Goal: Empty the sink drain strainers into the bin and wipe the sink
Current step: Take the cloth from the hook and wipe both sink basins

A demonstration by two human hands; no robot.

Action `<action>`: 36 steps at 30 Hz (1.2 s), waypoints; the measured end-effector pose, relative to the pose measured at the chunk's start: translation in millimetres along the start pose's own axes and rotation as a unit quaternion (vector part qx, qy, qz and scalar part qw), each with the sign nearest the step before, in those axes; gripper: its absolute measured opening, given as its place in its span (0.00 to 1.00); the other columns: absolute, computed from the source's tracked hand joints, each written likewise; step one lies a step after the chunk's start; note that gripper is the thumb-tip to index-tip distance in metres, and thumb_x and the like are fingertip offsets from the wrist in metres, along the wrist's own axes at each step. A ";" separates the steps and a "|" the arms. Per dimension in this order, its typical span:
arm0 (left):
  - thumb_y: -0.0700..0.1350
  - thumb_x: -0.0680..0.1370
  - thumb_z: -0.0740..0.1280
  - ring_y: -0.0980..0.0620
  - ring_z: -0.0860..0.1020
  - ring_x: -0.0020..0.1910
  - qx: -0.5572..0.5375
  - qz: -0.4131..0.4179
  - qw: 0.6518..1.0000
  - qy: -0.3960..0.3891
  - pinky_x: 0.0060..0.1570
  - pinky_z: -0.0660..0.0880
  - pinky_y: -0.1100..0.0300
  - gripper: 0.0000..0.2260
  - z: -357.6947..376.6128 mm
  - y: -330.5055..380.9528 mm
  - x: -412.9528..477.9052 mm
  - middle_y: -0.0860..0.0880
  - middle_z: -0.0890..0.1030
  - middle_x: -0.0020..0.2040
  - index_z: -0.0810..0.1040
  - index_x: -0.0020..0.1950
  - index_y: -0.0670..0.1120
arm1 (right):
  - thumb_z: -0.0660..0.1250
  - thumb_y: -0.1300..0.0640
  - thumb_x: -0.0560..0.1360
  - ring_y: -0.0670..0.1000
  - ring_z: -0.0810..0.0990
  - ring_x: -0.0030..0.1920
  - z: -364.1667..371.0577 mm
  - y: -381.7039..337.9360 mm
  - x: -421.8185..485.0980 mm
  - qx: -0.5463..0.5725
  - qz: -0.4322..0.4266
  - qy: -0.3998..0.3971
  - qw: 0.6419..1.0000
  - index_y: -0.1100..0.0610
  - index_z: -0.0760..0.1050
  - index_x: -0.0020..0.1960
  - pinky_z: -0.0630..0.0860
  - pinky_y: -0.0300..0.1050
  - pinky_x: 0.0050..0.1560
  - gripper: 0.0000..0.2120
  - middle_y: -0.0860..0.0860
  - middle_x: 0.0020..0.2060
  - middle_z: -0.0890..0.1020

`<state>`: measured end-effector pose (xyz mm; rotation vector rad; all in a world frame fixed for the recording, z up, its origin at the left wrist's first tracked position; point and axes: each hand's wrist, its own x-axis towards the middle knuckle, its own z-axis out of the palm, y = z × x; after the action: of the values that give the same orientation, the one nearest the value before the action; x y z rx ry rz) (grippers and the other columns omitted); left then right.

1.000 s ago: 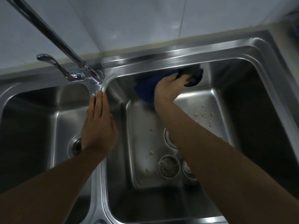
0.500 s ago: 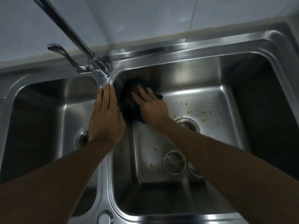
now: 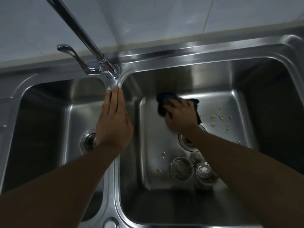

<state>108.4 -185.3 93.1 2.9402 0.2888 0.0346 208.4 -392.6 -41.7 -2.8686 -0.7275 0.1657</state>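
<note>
Blue cloth [image 3: 165, 98] bunched under right hand [image 3: 181, 116] fingers [image 3: 172, 103], basin [image 3: 156, 137] floor.

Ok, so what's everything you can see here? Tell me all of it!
sink: one, silver, two basins, fills the view
tap: one, silver, behind the divider
drains: two, silver, one in each basin
strainers: two, silver, loose on right basin floor
cloth: one, dark blue, right basin, under right hand
food bits: many, pale yellow, right basin floor
tiles: several, pale, wall behind sink
cap: one, silver, near rim between basins
left hand: one, flat on the divider
right hand: one, holding the cloth
</note>
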 end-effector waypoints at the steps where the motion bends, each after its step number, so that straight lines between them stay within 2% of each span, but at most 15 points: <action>1: 0.38 0.81 0.56 0.42 0.50 0.81 0.001 0.001 1.000 0.000 0.78 0.56 0.47 0.28 0.1 0.1 0.3 0.41 0.54 0.82 0.52 0.81 0.36 | 0.61 0.48 0.75 0.59 0.72 0.65 -2.4 6.8 -0.8 -0.003 0.055 0.009 0.998 0.47 0.79 0.63 0.65 0.55 0.61 0.19 0.50 0.66 0.77; 4: 0.38 0.81 0.56 0.43 0.49 0.81 0.003 0.001 1.000 -0.003 0.79 0.54 0.49 0.29 0.4 -0.4 0.6 0.41 0.53 0.82 0.52 0.81 0.37 | 0.60 0.47 0.74 0.60 0.71 0.65 -3.9 -11.1 -0.2 0.030 0.230 0.012 0.973 0.47 0.78 0.64 0.63 0.58 0.62 0.20 0.51 0.67 0.76; 6: 0.39 0.81 0.56 0.44 0.48 0.82 0.005 -0.002 1.000 -0.008 0.79 0.54 0.49 0.29 0.0 0.0 0.8 0.43 0.51 0.82 0.50 0.81 0.38 | 0.62 0.47 0.72 0.61 0.71 0.65 -1.5 -38.5 -1.7 0.044 0.254 0.011 0.966 0.46 0.77 0.65 0.63 0.58 0.59 0.22 0.51 0.68 0.75; 10: 0.40 0.82 0.55 0.45 0.47 0.82 0.005 -0.004 1.000 -0.011 0.79 0.55 0.48 0.29 -0.8 0.8 0.2 0.43 0.51 0.82 0.49 0.81 0.39 | 0.63 0.47 0.71 0.60 0.76 0.61 9.2 -49.2 -17.7 0.019 -0.083 -0.009 0.996 0.46 0.80 0.62 0.66 0.55 0.54 0.21 0.49 0.65 0.78; 12: 0.39 0.82 0.55 0.45 0.47 0.82 0.003 -0.005 1.000 -0.009 0.79 0.54 0.48 0.29 -0.7 0.5 0.4 0.43 0.51 0.82 0.49 0.81 0.39 | 0.63 0.47 0.72 0.58 0.77 0.61 7.5 -28.9 -17.4 0.005 -0.138 -0.019 0.990 0.45 0.80 0.62 0.67 0.54 0.54 0.20 0.49 0.65 0.79; 16: 0.39 0.81 0.55 0.45 0.47 0.82 0.003 -0.008 1.000 -0.013 0.79 0.54 0.49 0.29 -1.1 -0.1 0.2 0.44 0.50 0.82 0.50 0.82 0.39 | 0.64 0.48 0.72 0.60 0.75 0.60 -2.6 21.4 -18.4 -0.008 0.035 0.008 0.999 0.46 0.79 0.62 0.64 0.54 0.56 0.20 0.49 0.66 0.78; 20: 0.37 0.80 0.56 0.43 0.48 0.82 0.004 -0.005 1.000 -0.010 0.79 0.54 0.48 0.30 -1.8 0.0 0.0 0.43 0.52 0.82 0.51 0.81 0.38 | 0.63 0.48 0.72 0.62 0.71 0.63 -16.6 86.6 -38.8 -0.031 0.214 0.030 0.976 0.45 0.76 0.64 0.62 0.61 0.61 0.21 0.51 0.67 0.76; 23: 0.37 0.80 0.56 0.42 0.48 0.81 0.011 -0.006 1.000 -0.011 0.79 0.53 0.48 0.30 -1.6 1.7 0.2 0.42 0.52 0.82 0.51 0.81 0.37 | 0.59 0.47 0.74 0.65 0.65 0.67 -19.6 106.4 -47.5 0.018 0.453 0.047 0.890 0.45 0.72 0.69 0.59 0.67 0.63 0.23 0.54 0.71 0.70; 25: 0.37 0.81 0.56 0.42 0.48 0.81 0.013 -0.006 1.000 -0.014 0.79 0.52 0.48 0.29 -1.9 2.1 0.1 0.42 0.51 0.82 0.51 0.81 0.37 | 0.58 0.47 0.75 0.67 0.64 0.67 -18.4 94.1 -47.4 0.053 0.545 0.045 0.835 0.44 0.70 0.70 0.59 0.68 0.62 0.24 0.54 0.72 0.68; 27: 0.37 0.81 0.56 0.42 0.48 0.81 0.014 -0.004 1.000 -0.015 0.79 0.52 0.48 0.29 -2.3 2.5 0.2 0.42 0.51 0.82 0.50 0.81 0.37 | 0.60 0.46 0.74 0.67 0.66 0.66 -19.4 78.4 -48.8 0.059 0.519 0.030 0.852 0.43 0.69 0.71 0.60 0.67 0.61 0.24 0.54 0.71 0.69; 30: 0.38 0.81 0.55 0.42 0.48 0.81 0.014 -0.004 1.000 -0.015 0.79 0.52 0.48 0.29 -3.0 3.0 -0.2 0.41 0.51 0.82 0.51 0.81 0.37 | 0.62 0.43 0.73 0.63 0.70 0.62 -15.1 79.7 -63.6 -0.039 0.217 -0.010 0.975 0.44 0.72 0.70 0.64 0.60 0.59 0.26 0.52 0.70 0.73; 31: 0.38 0.81 0.55 0.42 0.48 0.81 0.014 -0.002 1.000 -0.016 0.79 0.52 0.49 0.29 -3.3 3.2 -0.1 0.41 0.51 0.82 0.50 0.81 0.37 | 0.61 0.42 0.73 0.62 0.71 0.62 -16.1 90.1 -64.2 -0.056 0.121 -0.022 0.991 0.44 0.73 0.69 0.66 0.59 0.59 0.25 0.51 0.70 0.74; 32: 0.38 0.81 0.55 0.42 0.48 0.81 0.014 -0.002 1.000 -0.017 0.79 0.52 0.49 0.29 -3.5 3.4 0.3 0.41 0.51 0.82 0.50 0.81 0.37 | 0.61 0.43 0.72 0.61 0.72 0.61 -16.9 99.3 -60.9 -0.059 0.085 -0.023 0.994 0.44 0.74 0.69 0.66 0.58 0.58 0.25 0.50 0.69 0.75; 34: 0.38 0.81 0.55 0.42 0.47 0.82 0.018 -0.005 1.000 -0.020 0.79 0.51 0.49 0.29 -3.9 3.7 0.7 0.42 0.50 0.82 0.50 0.81 0.37 | 0.61 0.44 0.72 0.62 0.70 0.62 -15.6 103.0 -47.1 -0.036 0.221 0.008 0.975 0.43 0.74 0.68 0.64 0.60 0.59 0.24 0.51 0.70 0.73; 36: 0.38 0.82 0.55 0.43 0.46 0.82 0.019 -0.009 0.999 -0.024 0.80 0.51 0.50 0.29 -4.5 4.1 0.6 0.42 0.49 0.82 0.49 0.81 0.37 | 0.58 0.44 0.72 0.65 0.67 0.64 -14.1 83.6 -30.0 0.046 0.437 0.027 0.898 0.42 0.70 0.70 0.61 0.66 0.61 0.26 0.51 0.73 0.68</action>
<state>109.6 -188.3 98.3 2.9712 0.3111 -0.0435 222.9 -481.4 -42.6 -2.8565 0.6087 0.2182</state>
